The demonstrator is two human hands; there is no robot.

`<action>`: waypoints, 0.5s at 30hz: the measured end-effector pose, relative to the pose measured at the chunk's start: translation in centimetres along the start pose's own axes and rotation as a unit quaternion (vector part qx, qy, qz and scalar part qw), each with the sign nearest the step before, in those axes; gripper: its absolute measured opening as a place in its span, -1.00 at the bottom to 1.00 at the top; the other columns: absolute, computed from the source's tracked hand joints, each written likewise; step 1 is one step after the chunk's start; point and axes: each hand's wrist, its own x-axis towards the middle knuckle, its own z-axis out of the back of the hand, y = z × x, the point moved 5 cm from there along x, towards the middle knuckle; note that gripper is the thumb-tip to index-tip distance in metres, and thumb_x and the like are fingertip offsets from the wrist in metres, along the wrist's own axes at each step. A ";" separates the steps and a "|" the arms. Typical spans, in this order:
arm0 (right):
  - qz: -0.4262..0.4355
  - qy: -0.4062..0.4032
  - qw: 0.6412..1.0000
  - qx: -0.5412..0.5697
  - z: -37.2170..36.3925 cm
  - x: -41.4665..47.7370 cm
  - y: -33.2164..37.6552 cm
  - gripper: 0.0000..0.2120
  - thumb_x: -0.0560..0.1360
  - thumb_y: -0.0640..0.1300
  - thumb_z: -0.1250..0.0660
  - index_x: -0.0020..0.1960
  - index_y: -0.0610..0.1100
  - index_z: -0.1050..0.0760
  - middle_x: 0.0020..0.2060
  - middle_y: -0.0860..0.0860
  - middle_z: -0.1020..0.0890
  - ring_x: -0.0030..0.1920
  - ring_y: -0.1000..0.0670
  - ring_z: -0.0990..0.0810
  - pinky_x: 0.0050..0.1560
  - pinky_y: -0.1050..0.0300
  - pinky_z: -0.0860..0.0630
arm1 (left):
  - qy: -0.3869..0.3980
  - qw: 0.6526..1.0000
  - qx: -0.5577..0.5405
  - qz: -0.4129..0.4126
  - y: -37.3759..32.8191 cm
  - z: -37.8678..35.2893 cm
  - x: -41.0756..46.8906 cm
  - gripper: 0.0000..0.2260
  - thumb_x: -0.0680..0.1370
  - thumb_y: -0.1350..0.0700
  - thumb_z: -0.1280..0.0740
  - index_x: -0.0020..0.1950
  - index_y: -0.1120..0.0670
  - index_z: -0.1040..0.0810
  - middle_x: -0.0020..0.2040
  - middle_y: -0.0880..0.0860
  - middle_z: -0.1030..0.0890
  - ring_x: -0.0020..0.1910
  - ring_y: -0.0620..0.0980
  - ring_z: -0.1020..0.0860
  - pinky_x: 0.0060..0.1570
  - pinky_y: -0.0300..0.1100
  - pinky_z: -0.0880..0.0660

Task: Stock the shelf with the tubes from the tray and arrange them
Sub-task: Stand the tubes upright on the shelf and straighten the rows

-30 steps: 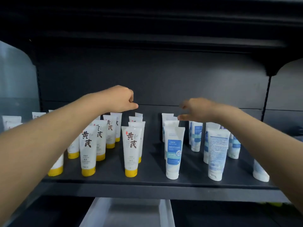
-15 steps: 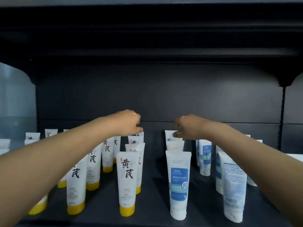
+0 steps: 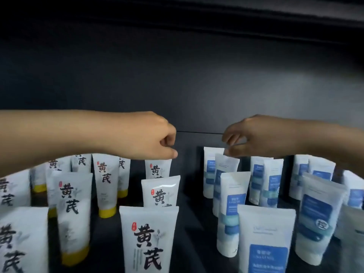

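Observation:
White tubes with black characters and yellow caps [image 3: 148, 239] stand cap-down in rows on the left of the dark shelf [image 3: 191, 203]. White tubes with blue labels [image 3: 266, 241] stand in rows on the right. My left hand [image 3: 155, 137] pinches the top edge of the rearmost yellow-cap tube [image 3: 158, 169] in the middle row. My right hand [image 3: 248, 135] pinches the top edge of a blue-label tube [image 3: 225, 166] near the back of its row. The tray is out of view.
The shelf's dark back wall [image 3: 187, 85] stands close behind both hands. A bare strip of shelf runs between the yellow-cap rows and the blue-label rows. The shelf above [image 3: 256, 10] hangs overhead.
The view has come closer to the shelf. Both hands have reached deeper and lower, down onto the tops of the rear tubes, fingers now closed on them.

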 end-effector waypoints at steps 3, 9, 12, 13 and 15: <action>0.018 0.013 0.999 0.042 -0.4 -0.2 -0.5 -0.65 0.49 0.11 -0.25 0.22 -0.01 -0.50 0.09 0.17 -0.63 0.08 0.14 -0.59 0.20 0.16 -0.49 | -0.003 1.000 0.009 -0.023 -0.2 -0.8 -0.5 -0.67 0.50 -0.20 -0.12 0.15 -0.09 -0.47 0.05 -0.22 -0.45 0.07 -0.24 -0.43 0.07 -0.33 -0.39; 0.067 0.052 0.991 0.108 -3.0 -0.3 -1.2 -0.71 0.40 0.09 -0.36 0.09 0.05 -0.56 -0.04 0.22 -0.66 -0.01 0.30 -0.58 0.10 0.37 -0.48 | 0.014 0.999 -0.021 -0.042 -0.5 -2.9 -1.2 -0.69 0.48 -0.24 -0.12 0.08 -0.14 -0.47 -0.11 -0.24 -0.42 -0.02 -0.28 -0.44 -0.03 -0.42 -0.39; 0.078 0.060 0.989 0.106 -4.1 -0.2 -1.3 -0.77 0.40 0.09 -0.37 0.04 0.08 -0.57 -0.11 0.24 -0.65 -0.03 0.32 -0.56 0.05 0.36 -0.51 | 0.038 0.998 -0.040 -0.044 -0.7 -3.6 -1.3 -0.73 0.47 -0.22 -0.18 0.05 -0.13 -0.50 -0.06 -0.21 -0.51 -0.03 -0.27 -0.49 0.01 -0.37 -0.45; 0.078 0.060 0.990 0.103 -4.5 -0.2 -1.4 -0.76 0.40 0.10 -0.37 0.04 0.07 -0.58 -0.14 0.25 -0.64 -0.05 0.32 -0.56 0.03 0.34 -0.52 | 0.043 0.997 -0.045 -0.044 -0.8 -3.8 -1.3 -0.74 0.47 -0.21 -0.19 0.03 -0.12 -0.51 -0.07 -0.20 -0.53 -0.04 -0.27 -0.50 0.01 -0.36 -0.45; 0.079 0.057 0.990 0.098 -5.0 -0.1 -1.3 -0.77 0.41 0.11 -0.37 0.02 0.05 -0.60 -0.17 0.24 -0.64 -0.08 0.32 -0.55 -0.03 0.33 -0.52 | 0.052 0.996 -0.055 -0.041 -0.9 -4.1 -1.3 -0.77 0.48 -0.18 -0.21 -0.03 -0.09 -0.54 -0.10 -0.18 -0.57 -0.06 -0.27 -0.52 -0.04 -0.40 -0.44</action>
